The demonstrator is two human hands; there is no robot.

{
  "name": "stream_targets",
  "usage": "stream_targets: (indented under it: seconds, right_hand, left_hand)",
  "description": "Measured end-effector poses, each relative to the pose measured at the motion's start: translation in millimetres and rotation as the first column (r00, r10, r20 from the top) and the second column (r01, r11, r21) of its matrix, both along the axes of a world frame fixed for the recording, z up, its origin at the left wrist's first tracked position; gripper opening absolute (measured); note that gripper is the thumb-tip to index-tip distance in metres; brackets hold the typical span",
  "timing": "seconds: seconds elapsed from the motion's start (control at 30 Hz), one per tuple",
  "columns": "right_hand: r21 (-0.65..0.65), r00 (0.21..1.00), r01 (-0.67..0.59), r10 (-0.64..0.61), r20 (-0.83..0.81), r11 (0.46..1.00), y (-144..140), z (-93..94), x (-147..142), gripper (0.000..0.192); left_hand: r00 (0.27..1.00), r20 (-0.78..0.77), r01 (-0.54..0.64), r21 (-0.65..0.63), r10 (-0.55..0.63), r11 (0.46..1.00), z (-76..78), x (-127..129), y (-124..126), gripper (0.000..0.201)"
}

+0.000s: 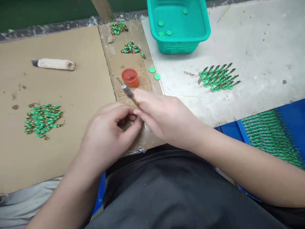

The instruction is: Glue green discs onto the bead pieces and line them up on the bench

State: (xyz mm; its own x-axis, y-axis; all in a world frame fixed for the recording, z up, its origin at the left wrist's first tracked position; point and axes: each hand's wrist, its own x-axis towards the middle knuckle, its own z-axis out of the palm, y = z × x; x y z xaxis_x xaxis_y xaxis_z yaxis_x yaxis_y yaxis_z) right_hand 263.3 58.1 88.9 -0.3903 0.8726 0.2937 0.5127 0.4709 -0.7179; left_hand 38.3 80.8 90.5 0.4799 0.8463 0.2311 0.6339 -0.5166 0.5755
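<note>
Green pile at 9 o'clock of hands. Left hand fingers curled together, pinched item hidden. Brush clamped in right hand, tip toward 11 o'clock, near red cup. Basket at 1 o'clock.

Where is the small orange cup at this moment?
In the head view, the orange cup stands upright on the cardboard strip at centre, just beyond the hands, with two loose green discs to its right.
</note>
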Motion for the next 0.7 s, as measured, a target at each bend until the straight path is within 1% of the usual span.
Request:
stream_targets:
  seconds: [0.07, 0.1, 0.13, 0.2, 0.27, 0.3, 0.37, 0.43, 0.47, 0.53, 0.6, 0.7]
  right_hand:
    - [0.008, 0.994, 0.085, -0.085, -0.071, 0.996, -3, -5.0, 4, 0.013]
    - [0.003, 0.980, 0.151, -0.150, -0.134, 0.988, -6, -7.4, 7, 0.012]
    - [-0.022, 0.952, 0.221, -0.221, -0.211, 0.975, -11, -9.5, 11, 0.015]
    - [-0.124, 0.859, 0.333, -0.355, -0.369, 0.935, -22, -12.7, 18, 0.019]
    - [-0.234, 0.779, 0.366, -0.434, -0.452, 0.901, -33, -15.2, 24, 0.020]
    - [-0.275, 0.761, 0.363, -0.454, -0.464, 0.890, -38, -16.5, 26, 0.021]
    - [-0.316, 0.753, 0.348, -0.464, -0.466, 0.883, -44, -19.1, 29, 0.023]
    - [-0.330, 0.757, 0.330, -0.457, -0.467, 0.884, -45, -21.5, 31, 0.027]
    - [-0.332, 0.758, 0.325, -0.454, -0.468, 0.886, -45, -22.4, 31, 0.029]
    - [-0.335, 0.762, 0.318, -0.450, -0.467, 0.887, -44, -23.1, 32, 0.034]
    - [-0.331, 0.770, 0.317, -0.445, -0.458, 0.889, -44, -22.8, 32, 0.039]
    - [-0.311, 0.780, 0.322, -0.437, -0.448, 0.894, -45, -21.4, 31, 0.043]
  left_hand:
    - [1.000, -0.023, 0.001, -0.046, -0.002, 0.999, 0.8, -4, 0, 0.015]
    - [0.999, -0.032, 0.007, -0.063, -0.009, 0.998, 1.0, -7, -1, 0.019]
    - [0.999, -0.033, 0.013, -0.078, -0.016, 0.997, 1.1, -9, -2, 0.023]
    - [1.000, -0.011, -0.002, -0.107, 0.000, 0.994, 0.6, -12, -5, 0.031]
    - [0.997, 0.035, -0.065, -0.135, 0.070, 0.989, -0.7, -11, -8, 0.032]
    - [0.993, 0.056, -0.099, -0.144, 0.108, 0.985, -1.3, -9, -8, 0.031]
    - [0.984, 0.091, -0.144, -0.130, 0.156, 0.981, -1.5, -4, -7, 0.023]
    - [0.976, 0.121, -0.166, -0.119, 0.181, 0.979, 1.5, 1, -5, 0.019]
    - [0.969, 0.145, -0.177, -0.147, 0.198, 0.973, 5.0, 2, -4, 0.019]
    - [0.949, 0.217, -0.169, -0.267, 0.230, 0.949, 16.1, 2, -4, 0.019]
    - [0.930, 0.287, -0.109, -0.381, 0.230, 0.918, 31.8, 0, -6, 0.021]
    - [0.923, 0.346, -0.002, -0.434, 0.169, 0.901, 57.6, -2, -15, 0.025]
